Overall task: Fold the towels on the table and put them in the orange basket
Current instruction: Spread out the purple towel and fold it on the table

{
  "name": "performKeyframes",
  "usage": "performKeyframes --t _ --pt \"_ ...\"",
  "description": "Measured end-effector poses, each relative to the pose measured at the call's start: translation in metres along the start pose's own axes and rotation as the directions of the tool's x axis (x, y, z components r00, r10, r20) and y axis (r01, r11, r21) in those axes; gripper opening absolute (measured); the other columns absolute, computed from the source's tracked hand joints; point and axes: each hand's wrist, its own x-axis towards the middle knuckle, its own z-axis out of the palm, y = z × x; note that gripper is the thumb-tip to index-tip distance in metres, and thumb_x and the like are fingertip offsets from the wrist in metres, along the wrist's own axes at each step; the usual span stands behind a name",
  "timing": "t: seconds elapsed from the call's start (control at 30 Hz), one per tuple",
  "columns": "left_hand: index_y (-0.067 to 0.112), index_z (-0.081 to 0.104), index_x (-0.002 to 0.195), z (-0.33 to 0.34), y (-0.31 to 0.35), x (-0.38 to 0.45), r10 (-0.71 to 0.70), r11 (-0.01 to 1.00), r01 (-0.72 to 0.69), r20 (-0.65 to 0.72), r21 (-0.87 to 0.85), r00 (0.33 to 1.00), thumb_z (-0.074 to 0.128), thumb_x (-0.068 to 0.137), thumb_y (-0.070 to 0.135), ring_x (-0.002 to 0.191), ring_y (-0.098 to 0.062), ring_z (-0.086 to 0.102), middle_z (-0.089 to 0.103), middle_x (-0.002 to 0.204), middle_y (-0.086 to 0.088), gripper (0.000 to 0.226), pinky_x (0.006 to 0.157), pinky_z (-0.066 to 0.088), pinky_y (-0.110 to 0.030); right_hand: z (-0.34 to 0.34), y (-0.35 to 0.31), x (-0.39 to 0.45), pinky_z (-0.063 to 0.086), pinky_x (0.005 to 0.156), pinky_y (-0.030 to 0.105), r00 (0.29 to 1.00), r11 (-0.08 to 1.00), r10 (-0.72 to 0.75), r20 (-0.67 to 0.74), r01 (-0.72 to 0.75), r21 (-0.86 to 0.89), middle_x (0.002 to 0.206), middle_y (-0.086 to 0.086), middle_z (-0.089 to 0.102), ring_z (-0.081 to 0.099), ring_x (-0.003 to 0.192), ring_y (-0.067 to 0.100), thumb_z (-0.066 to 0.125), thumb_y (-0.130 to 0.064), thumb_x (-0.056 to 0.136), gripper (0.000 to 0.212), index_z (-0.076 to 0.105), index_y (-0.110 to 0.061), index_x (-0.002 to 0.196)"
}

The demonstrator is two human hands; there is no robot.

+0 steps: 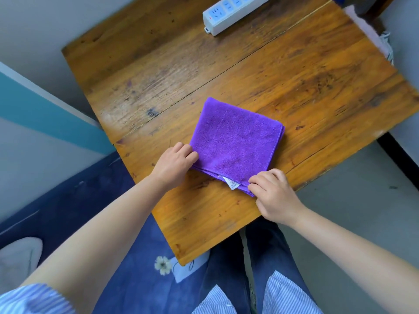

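Note:
A purple towel [233,141] lies folded into a flat square on the wooden table [317,87], with a small white label [231,183] sticking out of its near edge. My left hand [174,163] pinches the towel's near left corner. At the near right corner, my right hand [274,196] grips the towel's edge beside the label. The orange basket is not in view.
A white power strip [233,14] lies at the table's far edge. Something pink [367,30] hangs off the table's far right side. A blue floral rug [140,264] covers the floor on the left, beneath the table's near corner.

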Motion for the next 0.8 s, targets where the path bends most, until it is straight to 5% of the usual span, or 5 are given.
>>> performKeyframes --t 0.1,0.3,0.57,0.67,0.8 --pt "0.000 0.064 0.067 0.002 0.002 -0.008 -0.035 0.998 0.033 -0.043 -0.054 0.998 0.060 0.054 -0.006 0.057 -0.032 0.060 0.062 0.067 -0.017 0.015 0.043 0.050 -0.031 -0.004 0.000 0.001 0.034 0.071 0.029 0.998 0.998 0.064 -0.022 -0.064 0.017 0.068 0.003 0.066 0.065 0.064 0.023 0.044 -0.012 0.072 0.022 0.066 -0.008 0.066" --pt "0.000 0.068 0.075 0.008 0.017 -0.009 -0.119 0.984 0.095 -0.160 -0.151 0.980 0.041 0.073 0.013 0.065 -0.032 0.064 0.066 0.075 -0.016 0.030 0.050 0.054 -0.033 0.000 -0.005 0.007 0.026 0.062 0.029 0.995 0.985 0.096 0.011 -0.093 -0.143 0.061 0.003 0.062 0.060 0.056 0.024 0.076 -0.007 0.058 0.012 0.065 -0.010 0.061" --pt "-0.002 0.068 0.076 0.008 0.020 -0.011 -0.183 0.969 0.153 -0.152 -0.194 0.971 0.077 0.056 -0.005 0.066 -0.035 0.064 0.067 0.076 -0.019 0.022 0.050 0.055 -0.036 -0.007 -0.006 0.005 0.032 0.060 0.028 0.999 0.990 -0.041 0.009 0.042 -0.136 0.054 0.002 0.054 0.054 0.049 0.023 0.050 -0.007 0.068 0.018 0.056 -0.012 0.052" --pt "-0.002 0.069 0.074 0.007 0.023 -0.009 -0.234 0.955 0.200 -0.144 -0.219 0.962 0.068 0.066 0.001 0.067 -0.036 0.064 0.067 0.077 -0.018 0.009 0.052 0.055 -0.038 -0.008 -0.008 0.002 0.041 0.052 0.026 0.987 0.984 -0.037 0.158 0.064 -0.169 0.054 0.001 0.054 0.054 0.048 0.021 0.070 -0.008 0.054 0.012 0.060 -0.013 0.055" --pt "-0.001 0.066 0.069 0.002 0.033 0.002 -0.341 0.918 0.271 -0.227 -0.291 0.912 0.039 0.073 0.015 0.065 -0.034 0.064 0.067 0.075 -0.016 0.032 0.052 0.054 -0.036 -0.020 0.006 0.012 0.026 0.057 0.027 0.996 0.997 -0.006 0.091 0.014 -0.080 0.056 0.001 0.056 0.056 0.051 0.023 0.045 -0.012 0.067 0.019 0.060 -0.012 0.056"
